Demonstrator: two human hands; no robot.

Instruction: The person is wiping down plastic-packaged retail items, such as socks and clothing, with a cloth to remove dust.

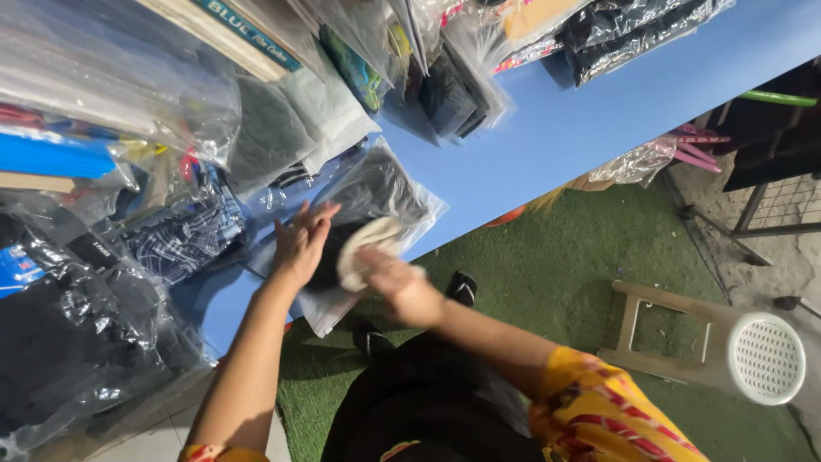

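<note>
A clear plastic bag with dark clothing [376,192] lies at the near edge of the blue table [556,128]. My left hand [301,242] presses flat on the bag's left side, fingers spread. My right hand [400,282] grips a cream-coloured cloth [363,248] and holds it against the bag's surface. Both forearms reach in from below, the right one in a yellow and red patterned sleeve.
Many bagged garments [184,231] pile up on the table's left and far side. A dark bundle in plastic [77,342] sits at the lower left. A white plastic stool [753,351] lies tipped on the green mat [556,265]. A black wire rack [778,205] stands at the right.
</note>
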